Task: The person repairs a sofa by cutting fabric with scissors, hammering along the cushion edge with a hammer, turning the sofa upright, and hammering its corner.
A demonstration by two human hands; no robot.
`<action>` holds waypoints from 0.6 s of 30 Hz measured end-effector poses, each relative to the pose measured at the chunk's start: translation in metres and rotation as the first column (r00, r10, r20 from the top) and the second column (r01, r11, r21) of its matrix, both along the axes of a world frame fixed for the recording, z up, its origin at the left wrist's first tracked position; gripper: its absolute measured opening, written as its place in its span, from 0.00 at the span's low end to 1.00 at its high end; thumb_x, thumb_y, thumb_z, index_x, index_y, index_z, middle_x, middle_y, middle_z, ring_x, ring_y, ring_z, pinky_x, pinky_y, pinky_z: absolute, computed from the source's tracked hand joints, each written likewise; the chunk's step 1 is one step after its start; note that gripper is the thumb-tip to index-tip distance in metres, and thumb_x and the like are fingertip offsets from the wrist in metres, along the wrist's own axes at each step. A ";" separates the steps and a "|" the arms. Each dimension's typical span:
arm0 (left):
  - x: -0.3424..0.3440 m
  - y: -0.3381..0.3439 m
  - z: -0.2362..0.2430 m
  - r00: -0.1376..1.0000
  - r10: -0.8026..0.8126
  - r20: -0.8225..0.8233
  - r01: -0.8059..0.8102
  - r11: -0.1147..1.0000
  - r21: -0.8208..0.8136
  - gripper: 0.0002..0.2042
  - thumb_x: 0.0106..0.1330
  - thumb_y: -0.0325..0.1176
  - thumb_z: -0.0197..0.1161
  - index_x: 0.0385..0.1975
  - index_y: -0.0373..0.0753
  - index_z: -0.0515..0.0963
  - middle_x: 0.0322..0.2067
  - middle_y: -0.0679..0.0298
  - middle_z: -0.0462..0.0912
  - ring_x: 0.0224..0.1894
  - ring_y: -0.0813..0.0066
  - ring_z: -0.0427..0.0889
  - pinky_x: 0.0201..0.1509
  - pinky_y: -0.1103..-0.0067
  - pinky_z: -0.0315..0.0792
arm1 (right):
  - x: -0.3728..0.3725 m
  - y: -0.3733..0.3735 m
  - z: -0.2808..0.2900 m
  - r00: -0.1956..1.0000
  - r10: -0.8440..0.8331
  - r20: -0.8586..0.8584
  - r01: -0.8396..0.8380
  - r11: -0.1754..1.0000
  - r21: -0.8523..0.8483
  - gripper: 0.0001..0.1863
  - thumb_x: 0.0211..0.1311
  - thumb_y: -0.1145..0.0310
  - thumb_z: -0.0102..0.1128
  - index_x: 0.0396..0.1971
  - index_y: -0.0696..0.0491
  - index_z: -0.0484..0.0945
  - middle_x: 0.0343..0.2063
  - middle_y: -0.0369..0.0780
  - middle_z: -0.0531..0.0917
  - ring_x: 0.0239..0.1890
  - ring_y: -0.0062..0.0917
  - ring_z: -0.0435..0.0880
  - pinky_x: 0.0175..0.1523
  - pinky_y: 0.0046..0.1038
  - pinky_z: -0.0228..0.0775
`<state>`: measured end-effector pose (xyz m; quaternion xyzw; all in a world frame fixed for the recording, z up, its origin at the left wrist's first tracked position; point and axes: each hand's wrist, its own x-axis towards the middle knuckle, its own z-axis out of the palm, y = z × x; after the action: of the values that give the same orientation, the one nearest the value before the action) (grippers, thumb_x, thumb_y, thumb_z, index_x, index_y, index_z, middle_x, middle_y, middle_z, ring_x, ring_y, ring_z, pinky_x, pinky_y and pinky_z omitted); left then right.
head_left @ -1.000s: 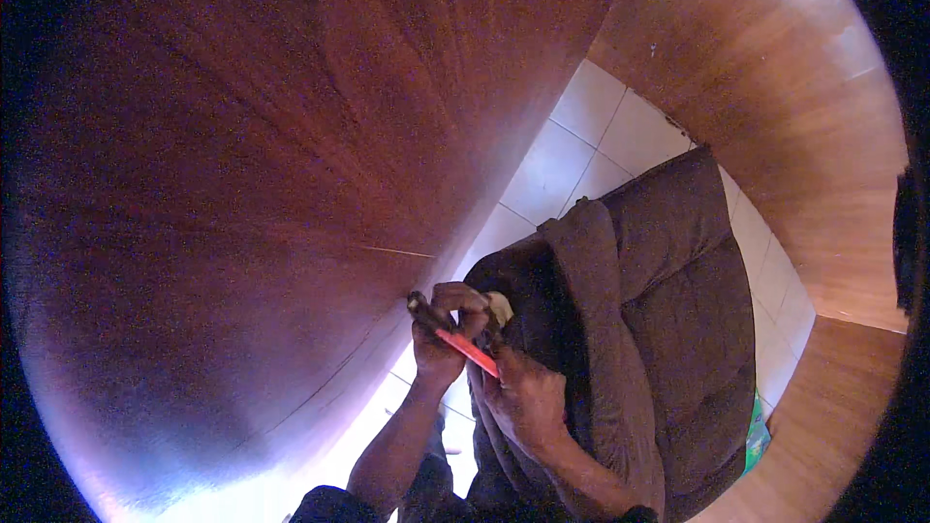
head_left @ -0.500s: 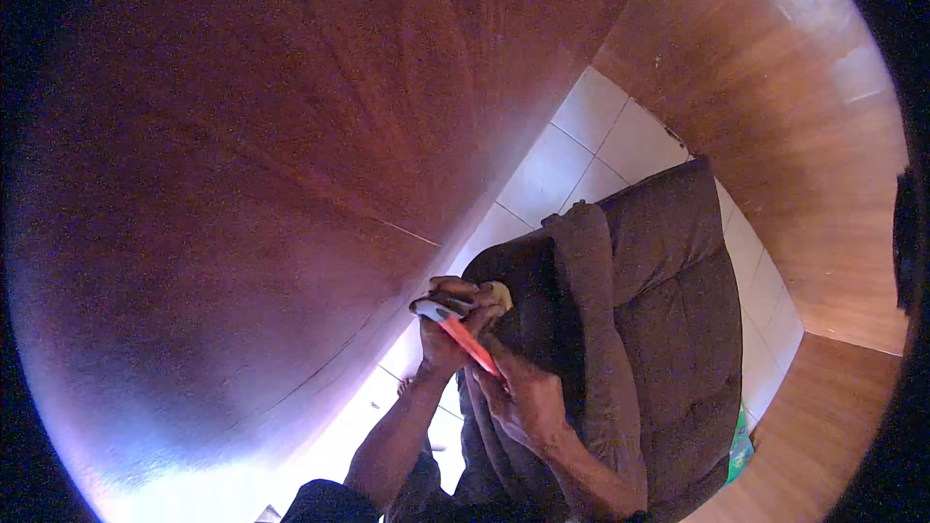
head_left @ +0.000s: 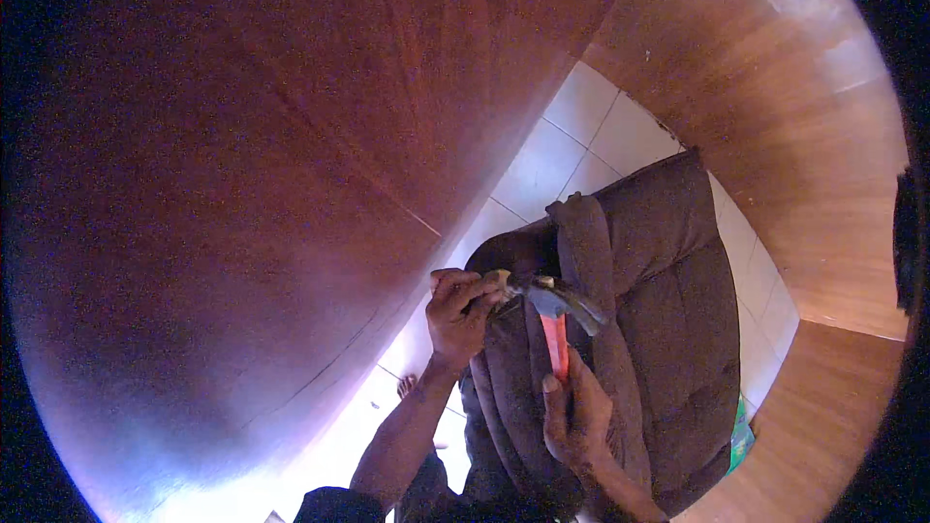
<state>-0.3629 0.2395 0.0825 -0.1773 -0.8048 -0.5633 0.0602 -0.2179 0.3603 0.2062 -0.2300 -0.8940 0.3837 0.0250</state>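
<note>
My right hand [head_left: 581, 412] is closed round the orange-red handle of a claw hammer [head_left: 554, 329]. The hammer's dark metal head is at the top, with the curved claw to the right and the striking end to the left. My left hand [head_left: 459, 318] is closed, with its fingers pinched on a small yellowish piece [head_left: 501, 279], whose kind I cannot make out. That piece sits right beside the hammer's striking end; whether they touch I cannot tell. A large brown wooden panel [head_left: 291, 184] rises close to the left hand's fingers.
Below the hands stands a dark brown cushioned seat [head_left: 668, 329]. White tiled floor [head_left: 542, 160] shows between it and the panel. Wooden furniture [head_left: 775, 174] borders the right side, with a green packet [head_left: 742, 438] near the seat's lower right. A bare foot [head_left: 407, 385] shows below the left hand.
The hammer has swung away from across my left hand to its right, and its head now shows clearly. My right hand has moved right with it; the left has shifted slightly.
</note>
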 end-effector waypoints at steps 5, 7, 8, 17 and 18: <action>0.004 -0.003 -0.010 0.997 -0.015 0.073 0.013 0.999 0.030 0.13 0.49 0.18 0.71 0.35 0.41 0.87 0.48 0.60 0.78 0.49 0.62 0.77 0.56 0.68 0.71 | 0.012 -0.009 -0.002 0.984 0.074 0.160 -0.096 0.986 0.137 0.30 0.66 0.69 0.61 0.67 0.56 0.67 0.34 0.51 0.82 0.32 0.47 0.83 0.33 0.42 0.75; 0.003 -0.005 -0.010 0.995 -0.007 0.100 0.003 0.999 0.033 0.13 0.49 0.18 0.71 0.35 0.40 0.87 0.51 0.59 0.76 0.50 0.61 0.76 0.57 0.68 0.72 | 0.010 -0.013 0.002 0.986 0.092 0.142 -0.117 0.977 0.177 0.31 0.65 0.71 0.62 0.67 0.55 0.66 0.32 0.50 0.81 0.30 0.47 0.82 0.31 0.44 0.75; 0.002 -0.006 -0.012 0.991 0.000 0.135 -0.005 0.999 0.036 0.13 0.49 0.17 0.70 0.35 0.40 0.87 0.54 0.57 0.73 0.52 0.60 0.75 0.58 0.68 0.72 | 0.014 -0.014 0.004 0.986 0.132 0.106 -0.152 0.966 0.210 0.33 0.62 0.73 0.63 0.68 0.55 0.65 0.32 0.49 0.80 0.29 0.47 0.81 0.30 0.44 0.74; -0.003 -0.015 -0.043 0.937 -0.129 0.324 -0.004 0.925 0.379 0.16 0.49 0.22 0.69 0.40 0.43 0.88 0.53 0.57 0.73 0.53 0.59 0.75 0.58 0.67 0.73 | 0.009 -0.016 -0.002 0.955 0.257 0.148 -0.283 0.939 0.195 0.46 0.49 0.76 0.70 0.72 0.51 0.60 0.30 0.46 0.77 0.28 0.45 0.80 0.27 0.46 0.74; -0.002 -0.011 -0.040 0.870 -0.187 0.456 -0.072 0.866 0.494 0.16 0.49 0.22 0.69 0.40 0.42 0.88 0.53 0.58 0.73 0.53 0.58 0.75 0.58 0.67 0.73 | 0.013 -0.014 0.001 0.949 0.287 0.127 -0.309 0.926 0.218 0.45 0.51 0.75 0.70 0.72 0.51 0.60 0.29 0.45 0.77 0.28 0.45 0.80 0.27 0.47 0.74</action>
<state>-0.3649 0.2284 0.0424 -0.0322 -0.6155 -0.7784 -0.1191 -0.2048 0.3459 0.2070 -0.1043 -0.9579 0.2633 -0.0479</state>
